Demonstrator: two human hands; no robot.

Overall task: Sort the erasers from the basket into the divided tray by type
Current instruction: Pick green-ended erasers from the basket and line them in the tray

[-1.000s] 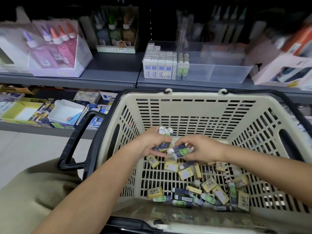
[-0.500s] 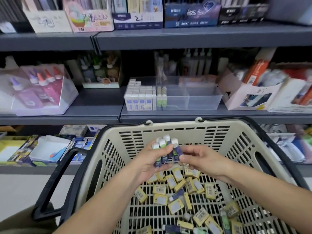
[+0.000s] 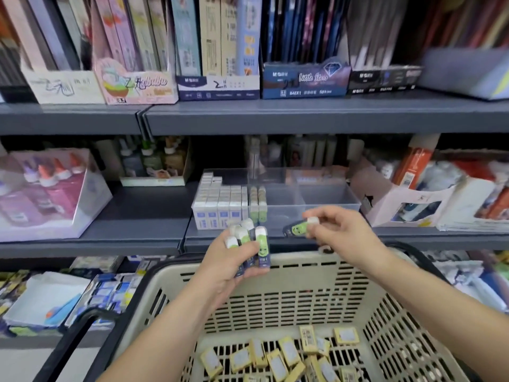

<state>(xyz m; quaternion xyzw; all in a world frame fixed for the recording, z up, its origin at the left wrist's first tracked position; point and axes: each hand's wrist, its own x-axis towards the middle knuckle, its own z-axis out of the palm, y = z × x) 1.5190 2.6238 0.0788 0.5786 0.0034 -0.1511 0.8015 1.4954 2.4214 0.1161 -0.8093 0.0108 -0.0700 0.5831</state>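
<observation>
Far left on shelf: glue bottle display [image 3: 46,188], not involved. Mid shelf: clear divided tray [image 3: 327,208], left compartment packed with white-blue erasers [image 3: 220,208], next slot holding a short row of green erasers [image 3: 259,205] upright, right compartments bare. Left hand [image 3: 234,263] clenched around a bunch of green-sleeved stick erasers [image 3: 248,241], white caps up, just below tray front. Right hand [image 3: 341,230] pinching single green eraser [image 3: 298,228] by white cap end, lying roughly level, in front of tray's front wall. Below: basket [image 3: 275,274], yellow erasers [image 3: 278,362] loose on bottom. Step in hand, likely: placing green type. Next move needs lift over front wall, turn upright, seat beside green row, then feed from left bunch.
</observation>
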